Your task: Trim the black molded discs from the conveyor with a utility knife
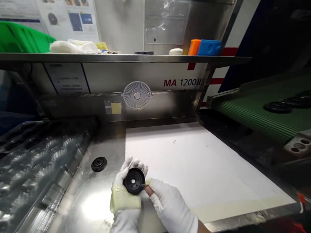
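The left hand (125, 201) clamps a black disc (133, 181) above the steel surface (71, 213), while the right hand (171, 208), together with it, pinches a thin tool (142, 185) at the rim, where a steady grip favours controlled contact.

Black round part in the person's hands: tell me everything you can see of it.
The black part is a small round disc, matte and moulded-looking, possibly rubber or plastic. Its face has concentric rings, a pale central hole and smaller holes around that. It sits tilted, face up towards the camera, held at its rim and back by the white-gloved left hand. A thin pin, pinched by the right hand, reaches its lower right edge. No damage is discernible.
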The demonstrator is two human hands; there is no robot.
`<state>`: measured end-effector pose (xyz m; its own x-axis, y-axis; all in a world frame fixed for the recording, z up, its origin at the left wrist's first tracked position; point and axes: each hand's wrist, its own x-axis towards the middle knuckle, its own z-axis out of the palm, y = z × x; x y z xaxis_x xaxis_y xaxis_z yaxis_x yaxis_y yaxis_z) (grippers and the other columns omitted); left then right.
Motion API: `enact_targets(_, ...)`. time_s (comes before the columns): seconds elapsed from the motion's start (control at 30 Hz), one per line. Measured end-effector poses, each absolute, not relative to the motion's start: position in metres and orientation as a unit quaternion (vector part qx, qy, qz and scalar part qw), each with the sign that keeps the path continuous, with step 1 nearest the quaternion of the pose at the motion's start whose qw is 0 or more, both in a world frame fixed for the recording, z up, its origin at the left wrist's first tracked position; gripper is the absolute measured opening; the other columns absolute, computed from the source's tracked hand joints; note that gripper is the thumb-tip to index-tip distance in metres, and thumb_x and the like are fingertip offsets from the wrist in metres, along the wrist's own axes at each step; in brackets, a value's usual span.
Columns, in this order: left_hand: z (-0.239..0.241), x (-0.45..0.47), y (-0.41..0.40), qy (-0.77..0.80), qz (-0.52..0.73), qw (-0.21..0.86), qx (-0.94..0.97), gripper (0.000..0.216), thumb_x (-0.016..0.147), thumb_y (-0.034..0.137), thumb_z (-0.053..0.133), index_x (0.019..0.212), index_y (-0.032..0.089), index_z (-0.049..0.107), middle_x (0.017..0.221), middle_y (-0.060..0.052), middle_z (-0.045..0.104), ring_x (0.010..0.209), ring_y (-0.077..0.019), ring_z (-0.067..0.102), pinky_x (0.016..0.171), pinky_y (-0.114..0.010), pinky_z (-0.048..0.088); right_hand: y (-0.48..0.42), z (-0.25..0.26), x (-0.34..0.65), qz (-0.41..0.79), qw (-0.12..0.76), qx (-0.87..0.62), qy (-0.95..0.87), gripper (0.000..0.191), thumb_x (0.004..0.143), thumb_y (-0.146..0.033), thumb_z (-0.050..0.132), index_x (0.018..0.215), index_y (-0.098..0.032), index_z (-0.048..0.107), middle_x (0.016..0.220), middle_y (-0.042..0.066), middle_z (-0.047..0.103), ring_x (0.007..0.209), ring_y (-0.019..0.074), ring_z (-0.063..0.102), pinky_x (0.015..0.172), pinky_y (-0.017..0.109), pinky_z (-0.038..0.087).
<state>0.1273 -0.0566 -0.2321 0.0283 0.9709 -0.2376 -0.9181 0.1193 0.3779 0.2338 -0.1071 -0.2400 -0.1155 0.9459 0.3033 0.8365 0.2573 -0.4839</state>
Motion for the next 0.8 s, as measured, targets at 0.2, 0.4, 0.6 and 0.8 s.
enact_targets(0.2,-0.220,0.121,-0.061,0.243,0.679,0.689,0.072,0.019,0.069,0.015,0.054,0.086,0.011,0.063,0.067,-0.005,0.056,0.065,-0.0158,0.055,0.065,-0.032,0.050,-0.098,-0.235,0.235,0.104,0.296,-0.588,-0.746,0.022,0.092,-0.028,0.034,0.090,-0.025,0.056,0.082,-0.001,0.064,0.072,0.0139,0.059,0.061,0.023,0.037)
enact_targets(0.4,-0.228,0.148,-0.069,0.235,0.693,0.681,0.039,0.011,0.071,0.017,0.062,0.081,0.014,0.062,0.063,-0.001,0.055,0.063,-0.0119,0.055,0.067,-0.030,0.050,-0.117,-0.243,0.248,0.072,0.268,-0.624,-0.731,0.020,0.090,-0.028,0.036,0.083,-0.025,0.054,0.074,-0.002,0.063,0.067,0.0148,0.058,0.058,0.025,0.032)
enact_targets(0.6,-0.224,0.181,-0.078,0.245,0.709,0.654,0.096,0.017,0.070,0.017,0.062,0.087,0.019,0.063,0.072,0.000,0.060,0.070,-0.0114,0.058,0.079,-0.032,0.049,-0.135,-0.244,0.265,0.079,0.287,-0.638,-0.710,0.025,0.093,-0.030,0.032,0.080,-0.024,0.052,0.073,-0.002,0.062,0.066,0.0142,0.058,0.057,0.026,0.028)
enact_targets(0.8,-0.224,0.188,-0.078,0.275,0.581,0.748,0.162,0.035,0.070,0.018,0.053,0.104,0.012,0.061,0.082,-0.010,0.063,0.078,-0.0229,0.060,0.071,-0.042,0.051,-0.134,-0.242,0.290,0.106,0.325,-0.620,-0.706,0.022,0.092,-0.028,0.034,0.086,-0.024,0.054,0.080,-0.001,0.064,0.070,0.0142,0.058,0.060,0.025,0.030)
